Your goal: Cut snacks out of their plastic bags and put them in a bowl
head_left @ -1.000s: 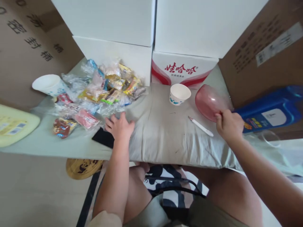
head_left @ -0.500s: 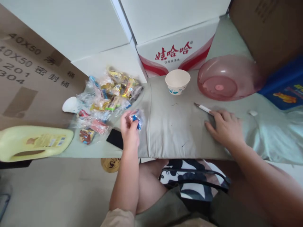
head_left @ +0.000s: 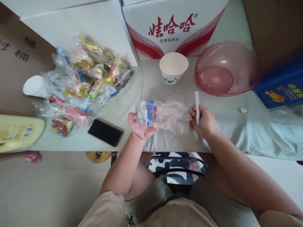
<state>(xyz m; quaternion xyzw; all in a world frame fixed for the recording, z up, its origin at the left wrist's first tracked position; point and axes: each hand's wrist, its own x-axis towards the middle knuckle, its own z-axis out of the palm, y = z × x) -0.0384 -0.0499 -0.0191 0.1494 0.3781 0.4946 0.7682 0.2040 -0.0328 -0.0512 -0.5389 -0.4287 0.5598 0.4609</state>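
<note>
A clear plastic packet [head_left: 151, 113] with a blue patch is in my left hand [head_left: 140, 126], whose fingers and thumb close around its left end. Its loose, crinkled plastic stretches across to my right hand [head_left: 205, 121]; I cannot tell whether those fingers touch it. Gripped in my right hand is a white utility knife [head_left: 197, 105], its dark tip pointing away from me. Left of my left hand, a black phone [head_left: 105, 131] lies flat near the table's front edge. Beyond it spreads a pile of wrapped snacks [head_left: 92, 75].
A paper bowl [head_left: 173, 67] with blue leaf print stands upright by a white and red carton [head_left: 174, 22]. Right of it is a pink see-through bowl [head_left: 217, 72], beside a blue box [head_left: 281, 91]. A paper cup [head_left: 33, 86] lies tipped at left, behind a yellow jug [head_left: 21, 130].
My left hand has turned palm up, and the packet now extends to the right. The knife, lying under my right hand before, is now raised and gripped. The view has tipped down.
</note>
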